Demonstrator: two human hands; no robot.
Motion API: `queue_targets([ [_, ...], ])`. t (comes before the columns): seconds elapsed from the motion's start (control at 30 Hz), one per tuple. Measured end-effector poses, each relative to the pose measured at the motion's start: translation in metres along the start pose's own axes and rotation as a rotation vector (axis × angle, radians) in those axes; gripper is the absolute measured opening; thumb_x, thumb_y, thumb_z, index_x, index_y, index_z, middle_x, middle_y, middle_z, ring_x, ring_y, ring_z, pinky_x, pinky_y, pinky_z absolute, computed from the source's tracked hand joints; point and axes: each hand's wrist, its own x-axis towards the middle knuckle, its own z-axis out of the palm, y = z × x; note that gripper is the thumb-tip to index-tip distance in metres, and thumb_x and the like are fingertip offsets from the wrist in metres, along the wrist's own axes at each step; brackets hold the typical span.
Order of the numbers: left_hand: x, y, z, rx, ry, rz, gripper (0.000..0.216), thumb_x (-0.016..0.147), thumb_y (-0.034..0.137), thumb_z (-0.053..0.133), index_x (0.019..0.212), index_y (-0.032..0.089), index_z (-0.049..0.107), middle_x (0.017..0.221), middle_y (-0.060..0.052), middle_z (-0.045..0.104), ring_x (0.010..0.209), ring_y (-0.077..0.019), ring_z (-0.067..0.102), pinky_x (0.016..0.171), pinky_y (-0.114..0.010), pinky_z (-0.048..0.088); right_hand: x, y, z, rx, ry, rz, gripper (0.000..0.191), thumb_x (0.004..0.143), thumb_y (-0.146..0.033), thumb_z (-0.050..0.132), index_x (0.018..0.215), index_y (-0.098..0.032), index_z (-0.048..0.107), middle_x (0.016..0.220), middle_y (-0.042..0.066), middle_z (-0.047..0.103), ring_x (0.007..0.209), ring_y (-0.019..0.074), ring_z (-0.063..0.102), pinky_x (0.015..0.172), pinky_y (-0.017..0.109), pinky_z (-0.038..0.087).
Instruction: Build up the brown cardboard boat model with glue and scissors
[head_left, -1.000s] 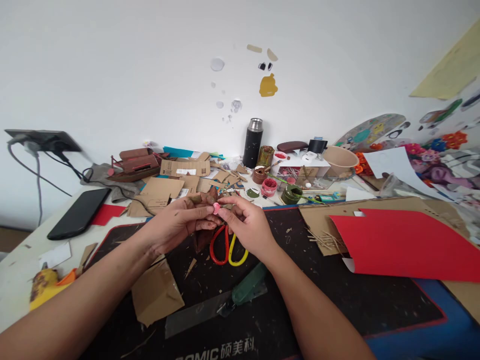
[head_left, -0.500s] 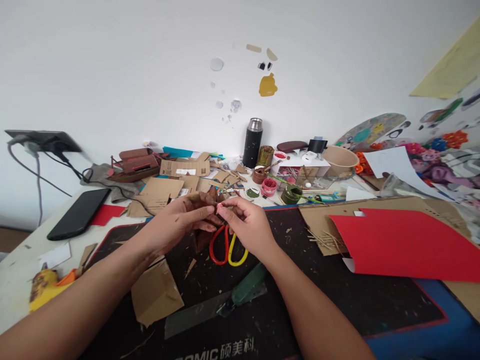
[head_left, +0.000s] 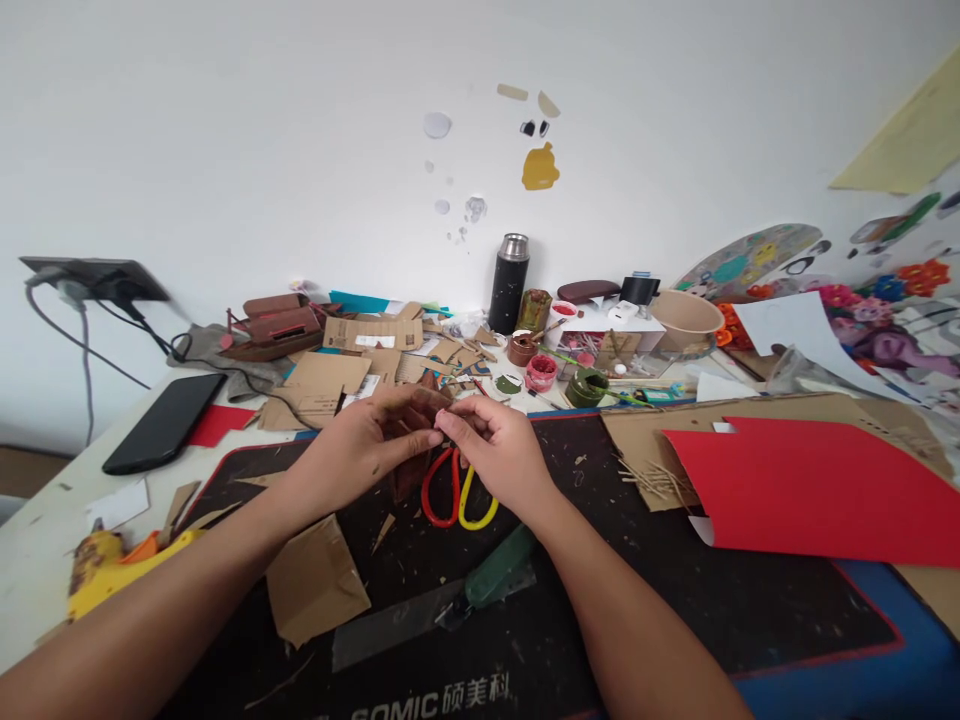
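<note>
1. Centrally, the left hand (head_left: 360, 440), fingers curled, meets the right hand (head_left: 499, 440), which pinches a small pink piece (head_left: 441, 414), mostly hidden at the fingertips; whether the left grips anything, I cannot tell.
2. Scissors (head_left: 442, 524) and a green-handled tool (head_left: 496, 570) lie just below, on the dark mat (head_left: 660, 590).
3. Smooth red paper (head_left: 795, 490) curls at one corner.

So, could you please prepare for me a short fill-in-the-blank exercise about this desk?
1. Below the left hand and right hand in the view, the scissors show one red handle and one ____ handle.
2. The flask standing near the wall has a silver top and a ____ body.
3. The largest sheet, lying partly over brown cardboard, is coloured ____.

Missing words: yellow; black; red.
</note>
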Motion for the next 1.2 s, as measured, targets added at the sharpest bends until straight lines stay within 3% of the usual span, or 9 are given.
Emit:
queue_targets([
  [0.27, 0.000, 0.003, -0.003, 0.134, -0.001, 0.046, 0.029, 0.097, 0.045, 0.076, 0.117, 0.024, 0.078, 0.111, -0.005, 0.081, 0.094, -0.0213, 0.073, 0.092, -0.035, 0.059, 0.000, 0.001, -0.001, 0.001, -0.021, 0.019, 0.033, 0.096, -0.054, 0.072, 0.096, -0.022, 0.074, 0.068, -0.002, 0.063, 0.059, 0.0143, 0.053, 0.055, 0.026, 0.038],
  [0.43, 0.001, 0.000, -0.008, 0.083, -0.011, 0.014, 0.029, 0.097, 0.049, 0.078, 0.110, 0.023, 0.079, 0.104, -0.005, 0.081, 0.091, -0.0207, 0.072, 0.084, -0.032, 0.059, 0.000, 0.001, -0.001, 0.030, -0.031, 0.024, 0.036, 0.096, -0.058, 0.072, 0.097, -0.022, 0.075, 0.066, -0.002, 0.061, 0.057, 0.0145, 0.052, 0.053, 0.026, 0.036],
  [0.7, 0.008, 0.003, -0.019, -0.327, 0.023, -0.043, 0.028, 0.087, 0.041, 0.091, 0.092, 0.017, 0.078, 0.083, -0.004, 0.076, 0.073, -0.0149, 0.069, 0.067, -0.024, 0.057, 0.001, 0.003, 0.001, 0.014, -0.037, 0.033, 0.035, 0.096, -0.056, 0.069, 0.095, -0.022, 0.074, 0.064, -0.003, 0.057, 0.054, 0.0145, 0.053, 0.052, 0.026, 0.037],
  [0.9, 0.011, 0.005, -0.026, -0.765, 0.106, -0.131, 0.034, 0.073, 0.031, 0.101, 0.091, 0.016, 0.077, 0.092, -0.003, 0.078, 0.073, -0.0149, 0.076, 0.061, -0.021, 0.059, 0.001, 0.005, 0.000, -0.025, 0.001, 0.012, 0.033, 0.097, -0.053, 0.067, 0.092, -0.021, 0.073, 0.060, -0.003, 0.056, 0.052, 0.0147, 0.053, 0.052, 0.026, 0.039],
  [1.1, -0.009, 0.039, -0.025, -0.898, -0.038, -0.061, 0.024, 0.084, 0.030, 0.094, 0.092, 0.014, 0.077, 0.078, -0.006, 0.077, 0.069, -0.0137, 0.075, 0.061, -0.017, 0.058, -0.002, 0.005, 0.010, -0.014, -0.009, 0.043, 0.038, 0.097, -0.057, 0.064, 0.090, -0.021, 0.071, 0.051, -0.004, 0.053, 0.045, 0.0148, 0.048, 0.047, 0.026, 0.038],
  [1.2, -0.026, 0.060, -0.016, -0.941, -0.143, -0.055, 0.024, 0.085, 0.031, 0.092, 0.092, 0.015, 0.076, 0.079, -0.005, 0.078, 0.063, -0.0124, 0.072, 0.059, -0.019, 0.059, -0.006, 0.002, 0.020, -0.107, -0.061, 0.009, 0.038, 0.099, -0.057, 0.061, 0.092, -0.022, 0.073, 0.055, -0.001, 0.059, 0.049, 0.0181, 0.055, 0.050, 0.028, 0.045],
])
